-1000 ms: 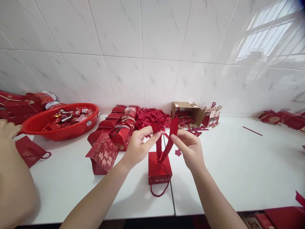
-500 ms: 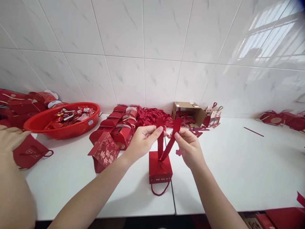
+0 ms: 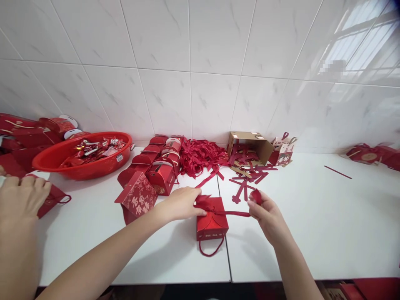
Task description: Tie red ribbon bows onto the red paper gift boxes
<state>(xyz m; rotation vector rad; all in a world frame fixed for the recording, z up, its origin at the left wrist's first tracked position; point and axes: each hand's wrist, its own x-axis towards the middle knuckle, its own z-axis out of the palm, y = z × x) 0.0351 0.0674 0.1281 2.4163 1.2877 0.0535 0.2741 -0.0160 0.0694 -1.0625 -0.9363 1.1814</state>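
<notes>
A small red gift box (image 3: 212, 230) with a rope handle stands on the white table in front of me. A dark red ribbon (image 3: 236, 213) crosses at the middle of its top. My left hand (image 3: 183, 204) is closed at the box's upper left edge, pinching the ribbon's left end between thumb and fingers. Out to the right, my right hand (image 3: 268, 214) grips the other end, which stretches sideways from the box and bunches at the fingertips.
Filled red boxes (image 3: 161, 177) stand left of a ribbon heap (image 3: 203, 154). A red basin (image 3: 84, 171) holds wrapped sweets. Behind lies an open carton (image 3: 265, 150) near loose strips (image 3: 240, 191). At far left, another person's hand (image 3: 23, 193) touches a red box (image 3: 51, 202).
My hands have come down and apart, drawing the two upright ribbon ends out to left and right. The other person's hand has moved onto the red box at far left.
</notes>
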